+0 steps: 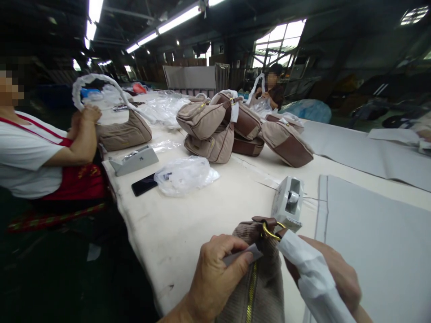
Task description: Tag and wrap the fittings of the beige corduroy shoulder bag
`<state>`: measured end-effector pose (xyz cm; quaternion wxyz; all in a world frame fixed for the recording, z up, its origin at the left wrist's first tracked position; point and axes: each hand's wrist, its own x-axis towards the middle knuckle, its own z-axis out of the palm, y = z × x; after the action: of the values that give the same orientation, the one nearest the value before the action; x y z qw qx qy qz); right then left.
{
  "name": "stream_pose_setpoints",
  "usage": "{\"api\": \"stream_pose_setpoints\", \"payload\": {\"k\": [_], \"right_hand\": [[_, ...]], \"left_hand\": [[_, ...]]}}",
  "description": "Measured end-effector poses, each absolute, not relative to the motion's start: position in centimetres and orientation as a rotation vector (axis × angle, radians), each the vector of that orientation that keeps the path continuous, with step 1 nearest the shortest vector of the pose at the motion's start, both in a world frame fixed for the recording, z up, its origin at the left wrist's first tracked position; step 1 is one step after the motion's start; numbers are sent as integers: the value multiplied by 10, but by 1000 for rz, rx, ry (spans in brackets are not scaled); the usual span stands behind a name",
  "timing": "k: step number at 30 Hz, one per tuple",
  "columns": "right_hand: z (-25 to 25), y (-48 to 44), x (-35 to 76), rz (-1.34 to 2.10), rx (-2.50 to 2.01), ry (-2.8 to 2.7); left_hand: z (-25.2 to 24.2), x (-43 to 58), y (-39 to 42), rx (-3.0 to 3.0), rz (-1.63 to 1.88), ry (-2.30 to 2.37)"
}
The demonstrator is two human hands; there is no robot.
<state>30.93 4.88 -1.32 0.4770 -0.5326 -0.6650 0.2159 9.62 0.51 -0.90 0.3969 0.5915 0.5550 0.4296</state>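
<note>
Left hand (215,276) pinches a small grey tab (243,254) between thumb and fingers, closed tight on it, right at the top of a tan handbag (261,287) that sits at the near edge of the table (208,211). Gold zipper (251,296) runs down the bag's front. Right hand (332,273) wraps round the bag's strap, which is covered in white wrapping paper (313,278); fingers closed on it, paper hides most of the grip. Gold ring (271,233) and brown leather loop (264,222) join strap to bag, just between the two hands. Hands near each other, not touching.

Grey tape dispenser (288,202) stands just behind the bag. Grey sheet (370,233) lies flat to the right of it. Crumpled clear plastic bag (185,175) mid-table, black phone (144,184) just beside it on the left, second grey dispenser (134,160) beyond that. Pile of tan and brown handbags (232,130) stacked farther back, touching each other.

Left side: a seated person (37,152) in white shirt and red apron, hands on another tan handbag (124,132) with a white-wrapped strap arched over it. Far end of table: another person (272,87) handles a white strap. More clear plastic (161,110) is heaped behind the pile. Strip lights (178,19) overhead, dim hall around.
</note>
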Motion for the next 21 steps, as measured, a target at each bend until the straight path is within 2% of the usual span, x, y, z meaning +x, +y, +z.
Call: {"api": "stream_pose_setpoints", "payload": {"k": [2,5,8,13,21], "right_hand": [[-5,53,307,553,-1201,-1666],[5,57,292,779,-1016,-1864],[6,49,279,934,-1085,-1945],[-12,25,282,883,-1383,-1639],[-19,18,290,853,-1407,-1649]], "left_hand": [[-3,97,5,1457,1038,1406],[2,93,2,1300,996,1339],[1,87,-6,1126,990,1227],[-6,88,-19,935,961,1072],[5,108,-18,970,1027,1046]]}}
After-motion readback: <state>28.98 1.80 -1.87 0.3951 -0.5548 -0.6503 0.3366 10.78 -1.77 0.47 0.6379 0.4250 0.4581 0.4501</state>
